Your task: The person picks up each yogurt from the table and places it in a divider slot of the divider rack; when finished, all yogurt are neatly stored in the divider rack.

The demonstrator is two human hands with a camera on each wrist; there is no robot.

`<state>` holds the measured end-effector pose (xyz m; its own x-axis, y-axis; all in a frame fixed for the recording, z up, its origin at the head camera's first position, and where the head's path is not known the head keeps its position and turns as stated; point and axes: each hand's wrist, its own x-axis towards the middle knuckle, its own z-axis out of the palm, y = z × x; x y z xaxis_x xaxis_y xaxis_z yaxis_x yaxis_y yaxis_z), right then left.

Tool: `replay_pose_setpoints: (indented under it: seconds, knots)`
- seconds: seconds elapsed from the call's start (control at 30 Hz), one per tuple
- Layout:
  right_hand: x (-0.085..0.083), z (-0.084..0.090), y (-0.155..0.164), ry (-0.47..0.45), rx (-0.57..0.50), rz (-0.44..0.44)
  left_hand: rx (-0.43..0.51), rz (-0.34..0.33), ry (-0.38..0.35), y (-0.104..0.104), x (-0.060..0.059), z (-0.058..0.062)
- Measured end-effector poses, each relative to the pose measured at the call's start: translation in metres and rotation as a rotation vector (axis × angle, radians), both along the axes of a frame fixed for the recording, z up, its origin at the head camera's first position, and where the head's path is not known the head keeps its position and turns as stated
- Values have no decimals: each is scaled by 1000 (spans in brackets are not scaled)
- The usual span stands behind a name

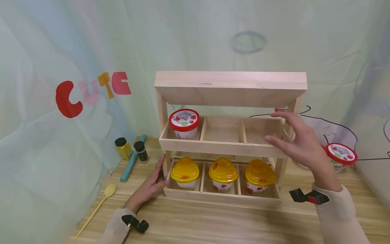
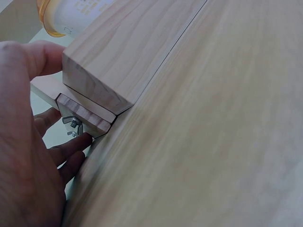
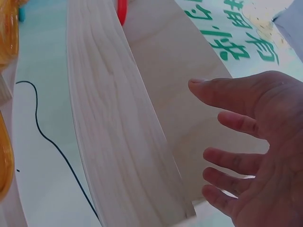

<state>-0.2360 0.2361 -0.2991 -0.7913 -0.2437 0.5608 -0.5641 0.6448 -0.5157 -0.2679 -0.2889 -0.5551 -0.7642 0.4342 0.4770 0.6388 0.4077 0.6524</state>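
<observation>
On shelf [image 1: 186, 145], L grip [image 1: 148, 187] clamped; wing nut [image 2: 74, 123] (L cam only); R grip [image 1: 304, 144] apart.

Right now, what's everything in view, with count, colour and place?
Table: one, light brown, below everything.
Shelf: one, pale wood, standing on it.
Red-lidded tubs: at least two, red and white, upper left compartment and right of shelf.
Yellow-lidded tubs: three, yellow and white, lower compartments.
Jar: one, yellow, left of shelf.
Shaker: one, black-lidded, near jar.
Rod: one, blue-green, between them.
Spoon: one, yellow, front left.
Backdrop: count unclear, pale green, behind.
Letters: four, red, pink and orange, backdrop's left.
Writing: several characters, green, upper right of right wrist view.
Wrist devices: two, black, at wrists.
Sleeves: two, cream, forearms.
Left hand: touching shelf's lower left end.
Right hand: beside shelf's right end.
</observation>
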Motion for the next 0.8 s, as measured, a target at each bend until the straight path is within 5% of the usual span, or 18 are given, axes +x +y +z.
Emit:
replay_pose_setpoints:
  seconds: [0.27, 0.5, 0.8]
  knots:
    - [4, -5, 18, -8, -41, -97, -6, 16, -69, 11, 13, 27]
    - [8, -15, 29, 25, -118, -126, 12, -16, -2, 2, 0, 6]
    - [15, -37, 58, -66, -216, -294, -3, 24, -107, 13, 17, 29]
